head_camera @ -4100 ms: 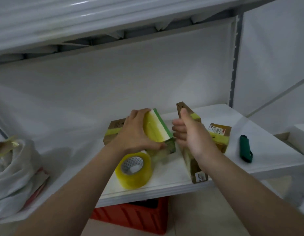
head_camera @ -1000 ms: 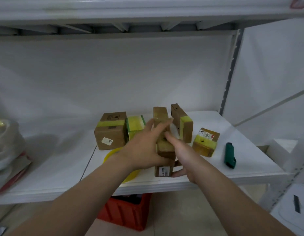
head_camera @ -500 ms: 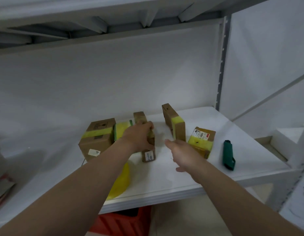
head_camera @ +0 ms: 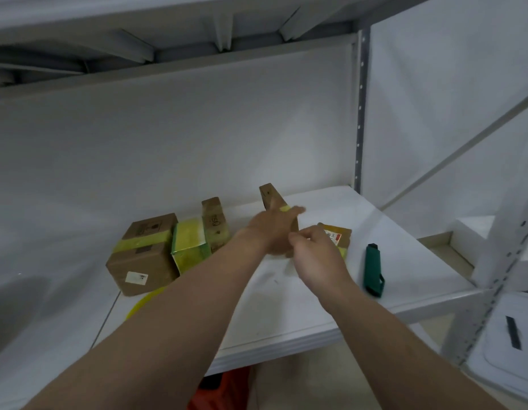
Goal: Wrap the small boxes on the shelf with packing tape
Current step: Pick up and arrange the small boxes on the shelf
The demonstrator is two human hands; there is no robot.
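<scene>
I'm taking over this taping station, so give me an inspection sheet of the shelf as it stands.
Surface: white shelf, faint marks.
Job's things: big taped box; green-edged box; upright narrow box; second upright box with a yellow band; small labelled box; tape roll, mostly hidden under the left forearm.
Clutter: green utility knife, lying right of the boxes.
Grips: left hand at the second upright box, fingers straight, contact blurred; right hand by the small labelled box, fingers curled, hold unclear.
Cables: nothing seen.
Surroundings: upper shelf overhead, perforated post, red crate below.
</scene>
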